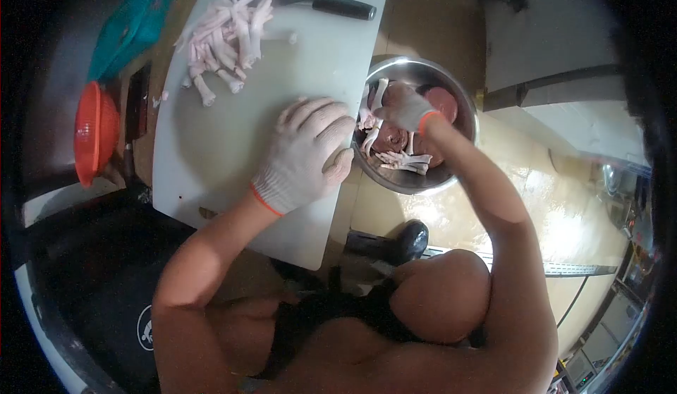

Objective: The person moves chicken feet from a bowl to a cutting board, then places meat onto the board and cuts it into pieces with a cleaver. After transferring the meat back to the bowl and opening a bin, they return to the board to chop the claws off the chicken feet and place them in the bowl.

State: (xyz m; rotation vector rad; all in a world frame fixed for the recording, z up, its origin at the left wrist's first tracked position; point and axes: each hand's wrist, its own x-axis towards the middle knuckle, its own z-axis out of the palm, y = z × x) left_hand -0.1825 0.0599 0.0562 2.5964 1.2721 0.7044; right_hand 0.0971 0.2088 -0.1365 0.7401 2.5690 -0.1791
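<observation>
My left hand [307, 151], in a white knit glove with an orange cuff, rests on the white cutting board [204, 133] at its right edge. Its thumb stands apart from the fingers and nothing shows in its grasp. My right hand [407, 108], gloved alike, reaches into a steel bowl [469, 137]. Its fingers look curled, but what they hold, if anything, is hidden. Around it in the bowl lie pale chicken feet [405, 161] and round reddish-brown pieces [441, 103]. A pile of chicken feet [229, 34] lies on the board's far end, touching a cleaver [342, 6].
Left of the board stand an orange plastic basket [96, 133] and a teal basket [130, 24]. A dark-bladed tool [137, 105] lies between board and baskets. Beyond the bowl is a pale cabinet [557, 34]. The floor [515, 158] looks wet and shiny.
</observation>
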